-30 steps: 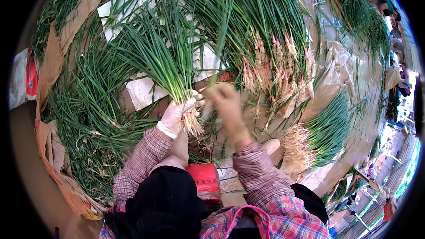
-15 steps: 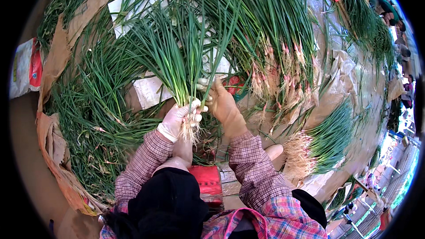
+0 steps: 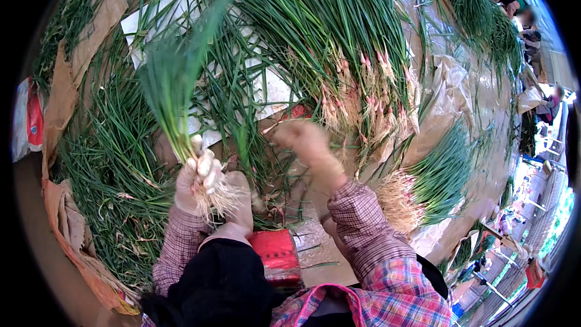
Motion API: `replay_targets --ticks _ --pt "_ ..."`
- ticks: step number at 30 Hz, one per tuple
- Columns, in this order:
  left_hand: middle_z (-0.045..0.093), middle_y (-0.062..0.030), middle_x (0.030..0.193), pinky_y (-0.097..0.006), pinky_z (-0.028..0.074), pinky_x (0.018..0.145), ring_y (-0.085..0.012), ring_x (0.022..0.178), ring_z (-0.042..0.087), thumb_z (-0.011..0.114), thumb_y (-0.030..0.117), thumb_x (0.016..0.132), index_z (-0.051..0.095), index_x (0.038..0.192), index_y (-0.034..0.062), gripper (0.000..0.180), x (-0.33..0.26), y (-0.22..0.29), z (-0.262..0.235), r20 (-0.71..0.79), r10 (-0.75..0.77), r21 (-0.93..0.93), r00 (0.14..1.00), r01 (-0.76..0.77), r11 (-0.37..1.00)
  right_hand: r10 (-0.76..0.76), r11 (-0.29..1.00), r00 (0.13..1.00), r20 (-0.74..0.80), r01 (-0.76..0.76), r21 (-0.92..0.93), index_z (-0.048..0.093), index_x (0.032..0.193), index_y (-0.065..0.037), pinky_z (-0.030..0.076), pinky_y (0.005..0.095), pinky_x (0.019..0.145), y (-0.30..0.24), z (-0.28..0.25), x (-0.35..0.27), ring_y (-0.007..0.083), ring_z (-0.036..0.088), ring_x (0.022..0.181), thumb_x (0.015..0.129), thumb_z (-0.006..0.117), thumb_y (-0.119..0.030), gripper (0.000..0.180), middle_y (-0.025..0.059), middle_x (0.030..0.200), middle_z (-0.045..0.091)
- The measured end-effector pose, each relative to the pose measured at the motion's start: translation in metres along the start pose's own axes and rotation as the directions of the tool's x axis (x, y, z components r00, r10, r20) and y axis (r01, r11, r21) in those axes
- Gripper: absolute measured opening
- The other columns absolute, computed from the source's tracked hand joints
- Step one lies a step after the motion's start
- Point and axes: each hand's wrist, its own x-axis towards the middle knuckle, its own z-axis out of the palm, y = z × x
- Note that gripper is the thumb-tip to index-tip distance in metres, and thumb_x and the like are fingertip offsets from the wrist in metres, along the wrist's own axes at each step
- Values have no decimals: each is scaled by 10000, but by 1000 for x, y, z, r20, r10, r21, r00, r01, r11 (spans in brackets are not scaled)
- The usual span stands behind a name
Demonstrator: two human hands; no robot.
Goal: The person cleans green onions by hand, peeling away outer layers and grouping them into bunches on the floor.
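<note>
- A broad heap of green onions is spreading across the brown paper sheeting well beyond both hands, leaves fanning away and pinkish bulbs with pale roots pointing back toward the person.
- A looser pile of trimmed green leaves is lying out to the left of the gripping hand, over torn cardboard.
- A smaller bunch with pale roots is resting to the right of the free hand, apart from it.
- A red stool or box is sitting below the two hands, between the plaid sleeves.
- The held bundle of green onions is standing nearly upright out of the left hand, leaves blurring above the fist and a tuft of whitish roots hanging out beneath it.
- The left hand, in a pale glove, is closing tightly around the bundle just above the roots, fingers wrapping it fully with no gap showing.
- The right hand is hovering to the right of that grip, apart from the bundle; it is blurred, so it is hard to say how far its fingers are curling, though it seems to be pinching a thin strand.
</note>
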Motion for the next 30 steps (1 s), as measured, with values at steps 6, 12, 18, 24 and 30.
replay_targets --ticks 6,12,18,24,30 --pt "576 -39 819 -207 463 537 -129 709 565 554 141 890 501 1126 41 261 46 -35 -9 -239 -198 234 951 254 939 459 887 875 -155 -462 16 616 827 -85 493 294 611 52 -54 53 162 587 683 801 661 -157 89 57 851 631" --pt "646 -103 900 -257 524 635 -183 797 642 613 50 839 562 1037 25 206 51 -80 -9 -273 -349 344 896 430 834 389 363 865 315 -459 811 559 780 -73 398 172 466 -34 -13 10 57 476 487 833 628 -107 93 -11 646 536" --pt "621 -70 831 -242 509 597 -152 710 620 621 56 826 541 1022 38 213 42 -59 -7 -341 -319 322 884 429 844 359 -546 650 670 -436 716 521 836 -90 362 196 437 -51 25 10 69 451 473 904 541 -190 123 -20 630 504" --pt "546 -21 761 -251 463 614 -122 659 535 730 96 730 496 1073 76 416 32 -51 25 -170 -107 233 980 146 961 310 911 929 -201 -230 342 564 947 -62 478 267 641 5 20 27 151 587 763 865 605 -277 234 70 888 577" --pt "603 -44 929 -282 503 736 -155 863 591 612 14 803 549 1023 16 229 77 -57 -19 -279 -147 490 949 273 828 223 974 955 -194 -228 -5 631 814 -62 488 298 638 15 -19 79 182 567 702 805 656 -213 153 79 786 581"
